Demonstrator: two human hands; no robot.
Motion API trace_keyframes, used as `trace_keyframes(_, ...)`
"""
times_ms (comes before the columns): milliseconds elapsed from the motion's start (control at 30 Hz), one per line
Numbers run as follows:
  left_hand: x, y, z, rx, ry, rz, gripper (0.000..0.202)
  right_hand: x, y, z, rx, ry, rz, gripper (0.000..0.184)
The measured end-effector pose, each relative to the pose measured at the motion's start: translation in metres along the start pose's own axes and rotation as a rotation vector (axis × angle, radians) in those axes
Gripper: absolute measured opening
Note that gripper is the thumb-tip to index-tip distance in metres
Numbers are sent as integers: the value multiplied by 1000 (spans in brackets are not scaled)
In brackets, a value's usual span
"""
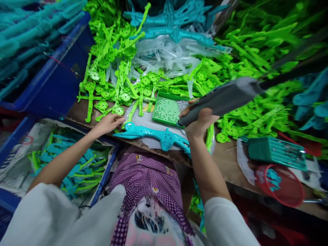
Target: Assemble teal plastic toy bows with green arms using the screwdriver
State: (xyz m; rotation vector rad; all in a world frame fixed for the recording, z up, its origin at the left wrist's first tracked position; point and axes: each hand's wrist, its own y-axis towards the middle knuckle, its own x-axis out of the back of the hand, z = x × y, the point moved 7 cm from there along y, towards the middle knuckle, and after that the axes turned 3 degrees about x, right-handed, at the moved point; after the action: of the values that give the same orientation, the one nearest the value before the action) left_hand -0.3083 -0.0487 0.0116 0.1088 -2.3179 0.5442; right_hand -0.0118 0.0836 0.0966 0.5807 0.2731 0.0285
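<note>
My right hand point(198, 124) is wrapped round a grey electric screwdriver point(221, 99), whose body slants up to the right. Its tip is around the green screw tray point(164, 118); the exact contact is hidden. Silvery screws lie heaped at that tray's right side, and many small ones dot its perforated surface. A teal bow-shaped plastic part point(167, 138) lies along the table's front edge. Beside its left end is my left hand point(109, 123), fingers bent and together, close to a bright green plastic arm point(133, 111). What those fingers pinch, if anything, does not show.
Bright green parts point(110, 68) pile up behind, with clear plastic pieces point(166, 54) among them. A blue crate point(58, 75) of teal parts stands left, above a lower bin point(74, 164). Right are a green box point(276, 153) and a red basket point(279, 184).
</note>
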Motion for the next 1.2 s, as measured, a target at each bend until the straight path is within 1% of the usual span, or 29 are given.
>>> trace_keyframes(100,-7,15,-6,10,80,85,53,-15,2,-11,-11,-22,-13,45)
trace_keyframes(167,-13,22,-10,38,85,151,46,-17,1,-14,23,-48,-72,47)
trace_keyframes(233,-22,25,-12,75,-21,244,40,-17,-1,-16,73,-62,-140,48)
trace_keyframes(300,-30,25,-14,107,-160,323,36,-19,-2,-21,96,-52,-176,49)
trace_keyframes(400,-38,21,-15,159,-300,368,36,-25,1,-30,98,10,-200,46)
trace_keyframes(500,-37,19,-14,167,-317,341,41,-27,5,-35,118,59,-215,43)
trace_keyframes(567,-31,20,-17,111,-287,296,46,-27,7,-35,125,64,-213,44)
trace_keyframes(667,-20,23,-27,-13,-259,248,49,-26,9,-34,107,38,-204,46)
trace_keyframes(700,-17,23,-31,-43,-269,244,49,-26,9,-34,95,20,-205,48)
trace_keyframes(767,-16,22,-36,-71,-314,272,48,-26,11,-34,72,-10,-206,51)
trace_keyframes(867,-26,22,-35,-52,-430,324,49,-29,11,-37,26,-9,-173,54)
trace_keyframes(1033,-49,25,-14,58,-574,266,55,-43,8,-46,-68,22,-33,51)
trace_keyframes(1133,-56,26,-10,41,-596,233,57,-58,7,-53,-94,64,49,49)
trace_keyframes(1200,-53,26,-12,-30,-529,178,54,-68,7,-61,-123,59,116,47)
